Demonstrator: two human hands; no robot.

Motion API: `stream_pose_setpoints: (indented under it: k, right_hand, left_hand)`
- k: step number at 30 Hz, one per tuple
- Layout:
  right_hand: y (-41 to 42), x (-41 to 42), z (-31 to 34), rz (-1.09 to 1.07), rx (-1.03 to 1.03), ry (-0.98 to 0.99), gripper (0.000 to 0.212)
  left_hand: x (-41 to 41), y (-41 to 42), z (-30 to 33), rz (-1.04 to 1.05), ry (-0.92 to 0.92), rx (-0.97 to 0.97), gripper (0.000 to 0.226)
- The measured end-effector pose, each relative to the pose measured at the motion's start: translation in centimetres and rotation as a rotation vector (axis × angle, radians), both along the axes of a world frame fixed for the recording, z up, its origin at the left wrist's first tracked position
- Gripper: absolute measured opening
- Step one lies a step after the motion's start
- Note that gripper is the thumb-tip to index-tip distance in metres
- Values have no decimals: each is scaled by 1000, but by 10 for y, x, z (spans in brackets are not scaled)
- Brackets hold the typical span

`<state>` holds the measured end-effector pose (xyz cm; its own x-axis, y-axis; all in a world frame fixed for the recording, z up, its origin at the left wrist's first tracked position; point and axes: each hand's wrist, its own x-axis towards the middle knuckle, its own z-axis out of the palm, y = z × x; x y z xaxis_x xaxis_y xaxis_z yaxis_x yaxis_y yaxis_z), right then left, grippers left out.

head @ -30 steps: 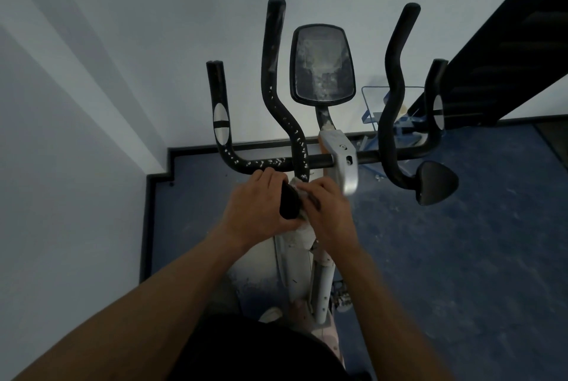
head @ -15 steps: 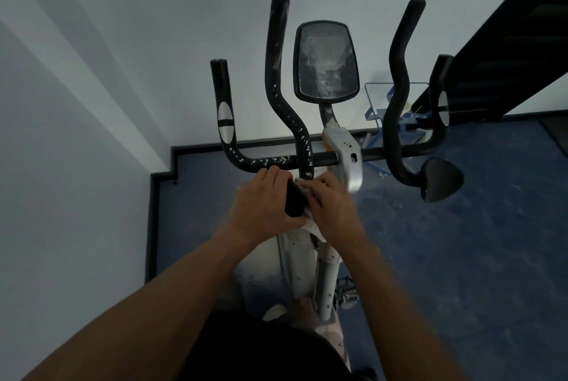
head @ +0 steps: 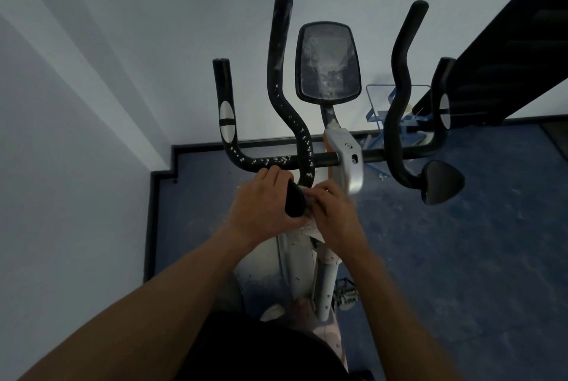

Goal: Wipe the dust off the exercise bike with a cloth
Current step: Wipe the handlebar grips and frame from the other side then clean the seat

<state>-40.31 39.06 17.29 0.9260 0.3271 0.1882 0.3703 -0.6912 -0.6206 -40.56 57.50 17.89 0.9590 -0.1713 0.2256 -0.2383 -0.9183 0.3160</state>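
**We Held the Pad and Rubbed It Clean**

We stood over the exercise bike (head: 325,273) and worked at its front. Just past our left hand (head: 261,205) the handlebar (head: 270,162) was speckled with white dust, so it looked like it still needed a wipe.

Our left hand curled its fingers round the black pad (head: 294,203) at the near end of a bent bar. We think we held it that way to keep it from wobbling while we rubbed.

Right beside it, touching the same pad, our right hand (head: 335,214) bent its fingers over the cloth (head: 312,228) and pressed it on the pad's side. A pale corner of the cloth hung out under that hand.

Beyond both hands stood the screen (head: 328,62), all grey with dust. Off past our right hand was a second black pad (head: 442,181) that no hand touched, so we judged it was waiting its turn.
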Motion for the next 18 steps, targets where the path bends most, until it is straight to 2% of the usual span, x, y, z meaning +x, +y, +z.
stream_pose_setpoints:
  k: [3, 9, 13, 18]
  right_hand:
    - [11, 14, 14, -28, 30, 30, 22]
    - [14, 11, 15, -32, -56, 174, 31]
    - [5, 6, 16, 2, -45, 159, 24]
    - [14, 11, 9, -130, 91, 47, 18]
  left_hand:
    - [0, 0, -2, -17, -19, -6, 78]
    - [1, 0, -2, -13, -17, -3, 83]
    - [1, 0, -6, -5, -13, 13, 80]
    - [1, -2, -4, -2, -48, 20, 79]
